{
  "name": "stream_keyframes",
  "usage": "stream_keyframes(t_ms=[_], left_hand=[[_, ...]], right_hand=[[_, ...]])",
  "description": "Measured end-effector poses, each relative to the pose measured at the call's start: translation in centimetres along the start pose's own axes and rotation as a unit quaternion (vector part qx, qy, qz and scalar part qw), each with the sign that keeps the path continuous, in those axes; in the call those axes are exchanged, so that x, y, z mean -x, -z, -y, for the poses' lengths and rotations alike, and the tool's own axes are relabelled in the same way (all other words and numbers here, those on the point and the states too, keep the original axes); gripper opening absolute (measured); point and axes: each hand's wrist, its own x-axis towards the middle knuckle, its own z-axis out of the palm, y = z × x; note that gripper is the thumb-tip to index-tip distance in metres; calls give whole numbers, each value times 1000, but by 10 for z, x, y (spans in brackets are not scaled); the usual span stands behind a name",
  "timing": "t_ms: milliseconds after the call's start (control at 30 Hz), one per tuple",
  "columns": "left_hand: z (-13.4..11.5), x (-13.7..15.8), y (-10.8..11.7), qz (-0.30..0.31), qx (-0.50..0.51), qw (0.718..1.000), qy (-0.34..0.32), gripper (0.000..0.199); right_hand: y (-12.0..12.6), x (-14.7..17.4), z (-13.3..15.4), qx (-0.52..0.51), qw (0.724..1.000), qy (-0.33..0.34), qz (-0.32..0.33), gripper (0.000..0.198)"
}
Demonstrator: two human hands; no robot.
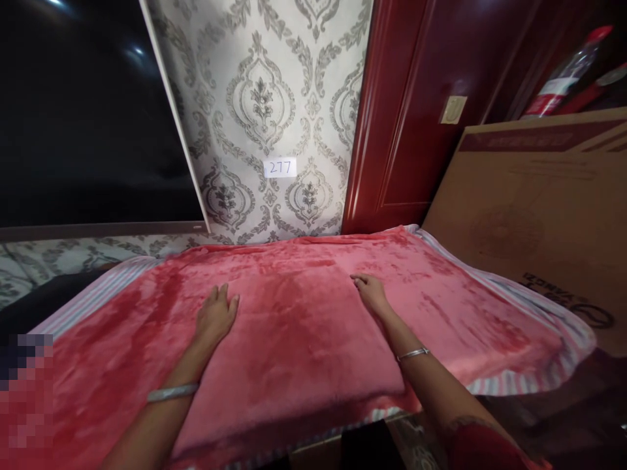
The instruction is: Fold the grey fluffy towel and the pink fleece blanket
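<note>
A fluffy pink-red blanket (298, 326) lies with a folded, thicker section in the middle, on top of a wider pink layer of the same plush look. My left hand (217, 314) rests flat at the left side of the folded section, fingers stretched and thumb apart. At its far right corner is my right hand (371, 292), with the fingers curled together on the blanket's edge. The fingertips of that hand are partly hidden.
Under the plush layer shows a striped cloth (529, 382). A large cardboard box (539, 196) stands at the right, with a red-capped bottle (563, 81) above it. A dark television (93, 124) hangs at the left. Behind are patterned wallpaper (262, 98) and a red door frame (375, 130).
</note>
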Motion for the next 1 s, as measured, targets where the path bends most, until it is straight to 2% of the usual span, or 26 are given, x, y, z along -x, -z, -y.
stream_keyframes(t_ms=[167, 300, 467, 600, 800, 1000], left_hand=[[-3, -2, 1, -6, -10, 1000, -1, 64], [-3, -2, 1, -7, -18, 1000, -2, 65], [-2, -2, 1, -18, -20, 1000, -11, 63], [-4, -1, 3, -20, -17, 1000, -10, 62], [-6, 1, 5, -8, -21, 1000, -2, 63], [-7, 2, 7, 5, -11, 1000, -1, 64]], right_hand=[[5, 25, 5, -131, 988, -40, 71, 40], [10, 29, 15, -171, 980, -43, 88, 35], [12, 17, 21, -122, 990, -24, 71, 26], [8, 10, 22, -49, 997, -19, 63, 10], [10, 8, 14, 15, 999, -29, 27, 17], [8, 20, 8, 12, 999, -35, 27, 22]])
